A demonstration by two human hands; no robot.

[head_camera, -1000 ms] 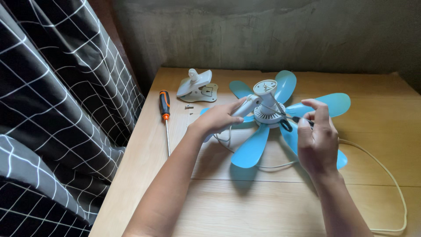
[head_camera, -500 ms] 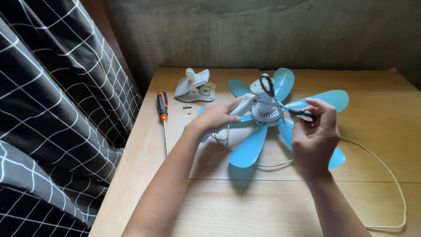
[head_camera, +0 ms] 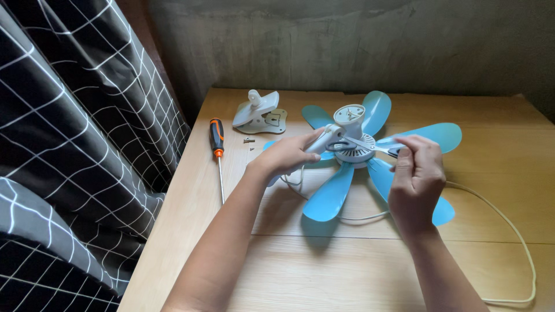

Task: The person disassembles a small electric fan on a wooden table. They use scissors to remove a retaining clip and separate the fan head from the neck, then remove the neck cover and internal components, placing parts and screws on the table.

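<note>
Head view, looking down on a light wooden desk (head_camera: 358,271) set against a grey wall. At centre, a small fan (head_camera: 354,151) with pale blue blades, lying flat on the desk, its white motor hub facing up and a round white cap raised above it. Left hand (head_camera: 287,155) closed around the fan's white neck piece just left of the hub, grip firm on that plastic part, thumb stretched along it. Right hand (head_camera: 417,176) just right of the hub, grip closed on the dark handles of a pair of scissors (head_camera: 370,145), metal blades reaching left across the hub toward the left hand's fingertips; blade tips close to the neck piece, contact there too small to tell. Cream power cord (head_camera: 509,231) trailing from under the blades, looping right and down to the desk's near edge. Left of the fan, an orange-and-black screwdriver (head_camera: 218,151) lying lengthwise, shaft pointing toward the camera. Beyond it, a white clamp base (head_camera: 258,113) on a flat plate, near the wall. Between the clamp base and the left hand, a couple of small screws (head_camera: 249,140) loose on the wood. Far left, a black curtain (head_camera: 69,144) with a white grid pattern hanging beside the desk.
</note>
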